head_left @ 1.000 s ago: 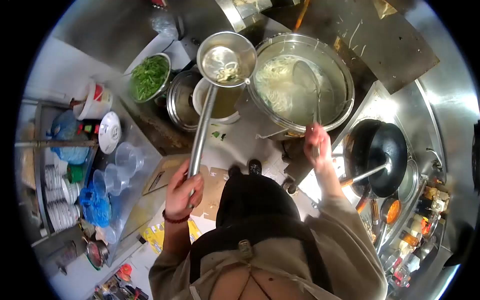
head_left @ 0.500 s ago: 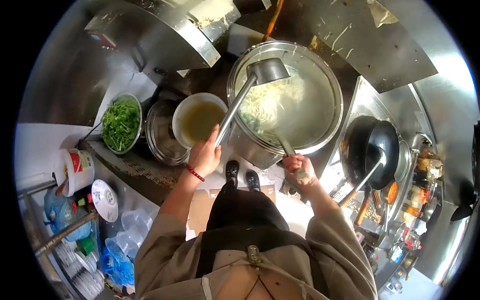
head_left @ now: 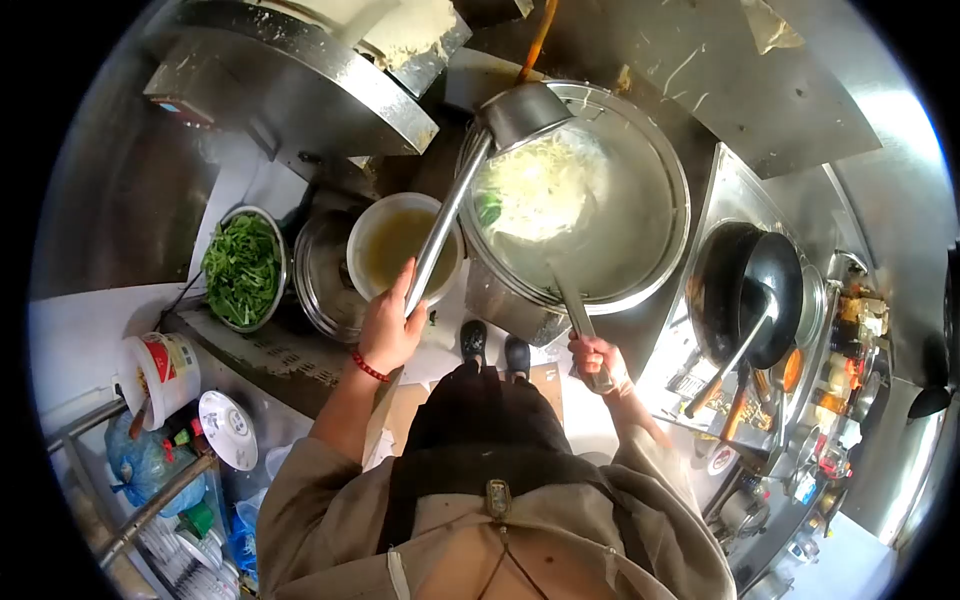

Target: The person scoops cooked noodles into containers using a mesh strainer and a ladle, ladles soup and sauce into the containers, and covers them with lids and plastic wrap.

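My left hand (head_left: 390, 330), closed, grips the long metal handle of a ladle (head_left: 520, 118). The ladle's bowl hangs above the left rear rim of a large steel pot (head_left: 682, 225). My right hand (head_left: 598, 362) is wrapped round the flat metal handle of a utensil (head_left: 575, 308). That handle slopes over the pot's near rim into the cloudy liquid; the utensil's far end is hidden. Pale noodles (head_left: 535, 195) with a bit of green lie bunched in the left part of the pot. Beneath the ladle's handle stands a white bowl (head_left: 357, 232) of brownish broth.
Left of the broth are a lidded metal pot (head_left: 318, 285) and a bowl of chopped greens (head_left: 243, 268). A white tub (head_left: 160, 375) stands farther left. On the right, a dark wok (head_left: 770, 300) holds a long-handled ladle. A steel panel (head_left: 770, 120) overhangs the right rear.
The ladle has shifted left and away from me, and my left hand has moved slightly left and nearer. My right hand has moved slightly nearer. The noodles look more gathered and brighter.
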Demonstrator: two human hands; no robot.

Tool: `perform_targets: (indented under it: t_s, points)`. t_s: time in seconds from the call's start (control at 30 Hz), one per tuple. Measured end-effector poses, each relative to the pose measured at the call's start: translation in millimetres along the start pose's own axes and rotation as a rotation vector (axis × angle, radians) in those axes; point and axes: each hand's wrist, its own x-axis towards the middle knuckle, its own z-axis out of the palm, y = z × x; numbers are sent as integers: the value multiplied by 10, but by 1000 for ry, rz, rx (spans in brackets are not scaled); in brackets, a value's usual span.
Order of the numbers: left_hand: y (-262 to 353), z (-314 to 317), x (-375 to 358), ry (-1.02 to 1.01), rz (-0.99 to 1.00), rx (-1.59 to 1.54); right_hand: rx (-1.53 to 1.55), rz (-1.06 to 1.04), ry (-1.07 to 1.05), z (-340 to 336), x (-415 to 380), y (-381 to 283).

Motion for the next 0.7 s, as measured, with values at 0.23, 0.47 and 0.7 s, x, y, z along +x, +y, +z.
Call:
perform_targets:
  t_s: [0.23, 0.47, 0.7]
  points:
    - [69, 4, -15, 7, -9, -46, -17, -103, -66, -62, -305, 325]
    - [193, 67, 72, 27, 24, -134, -84, -152, -95, 185, -741, 505]
    - [257, 86, 96, 75, 79, -215, -492, -317, 135, 431, -1575, 764]
